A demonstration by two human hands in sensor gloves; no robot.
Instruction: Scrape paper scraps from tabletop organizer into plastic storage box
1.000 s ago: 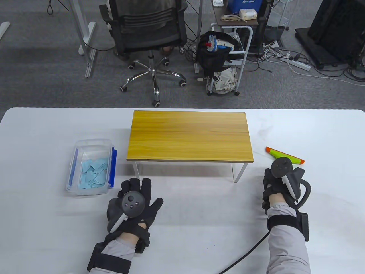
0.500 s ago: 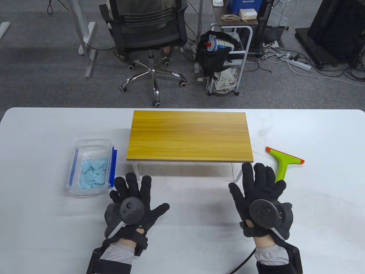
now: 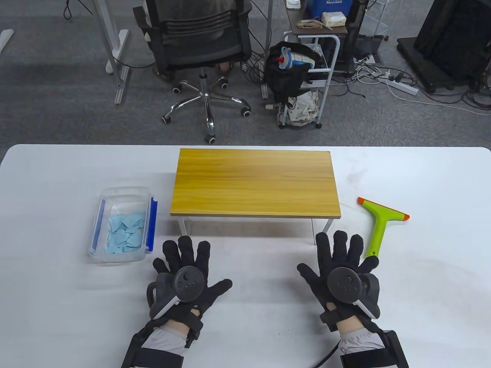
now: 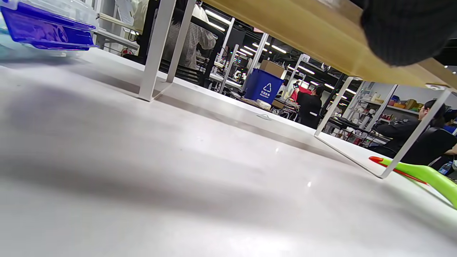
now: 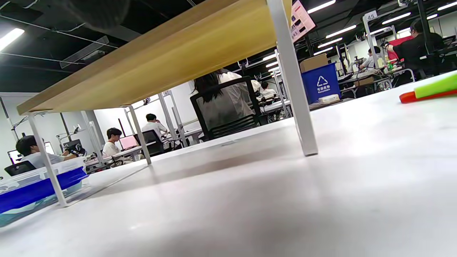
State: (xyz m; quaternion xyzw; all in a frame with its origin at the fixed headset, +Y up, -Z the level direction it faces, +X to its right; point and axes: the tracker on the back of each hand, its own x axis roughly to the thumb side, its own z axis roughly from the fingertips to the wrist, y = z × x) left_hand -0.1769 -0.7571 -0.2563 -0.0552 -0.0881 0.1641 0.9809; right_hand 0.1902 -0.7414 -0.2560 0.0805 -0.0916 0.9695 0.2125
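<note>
The wooden tabletop organizer (image 3: 255, 183) stands on white legs at the table's middle; its top is bare. The clear plastic storage box (image 3: 123, 224) with blue clips sits to its left and holds blue paper scraps (image 3: 126, 232). A green scraper (image 3: 379, 224) with orange blade lies on the table right of the organizer. My left hand (image 3: 187, 268) lies flat with fingers spread, in front of the organizer, just right of the box. My right hand (image 3: 339, 264) lies flat with fingers spread, just left of the scraper's handle. Both hold nothing.
The white table (image 3: 441, 191) stretches wide around the objects. The organizer's white legs (image 5: 292, 82) stand just ahead of both hands. An office chair (image 3: 199, 46) and a cart (image 3: 307, 76) stand on the floor beyond the table's far edge.
My right hand let go of the scraper, pulled back left and opened flat on the table. My left hand opened its fingers and slid slightly right.
</note>
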